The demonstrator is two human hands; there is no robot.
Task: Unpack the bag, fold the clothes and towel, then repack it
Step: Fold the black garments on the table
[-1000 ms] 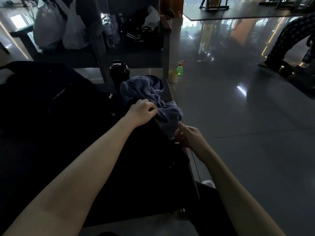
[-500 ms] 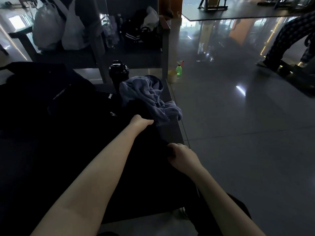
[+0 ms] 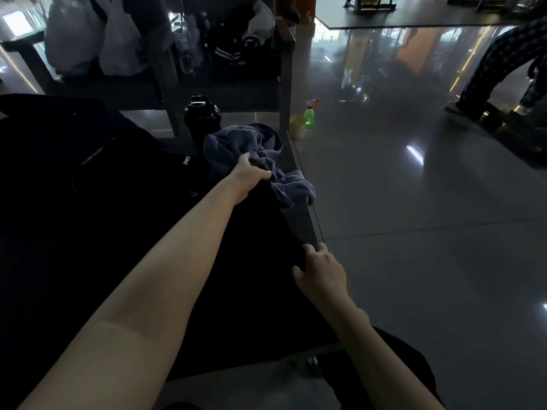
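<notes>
A black garment [image 3: 251, 261] lies spread over the bench in front of me. My left hand [image 3: 248, 176] grips its far edge, right beside a crumpled blue-grey towel [image 3: 251, 149] at the bench's far end. My right hand [image 3: 321, 267] grips the garment's near right edge at the side of the bench [image 3: 300, 223]. A big black bag [image 3: 65, 161] lies to the left, very dark, with its opening hidden.
A black shaker bottle [image 3: 202, 119] stands behind the towel. On the floor beyond sit a green spray bottle [image 3: 309, 116] and a small tub [image 3: 297, 127]. Another bench [image 3: 207, 84] holds white plastic bags and a jacket. A person's legs [image 3: 497, 72] stand at the far right.
My left hand moved away from me along the garment up to the towel. My right hand shifted slightly back along the bench edge, still holding black cloth.
</notes>
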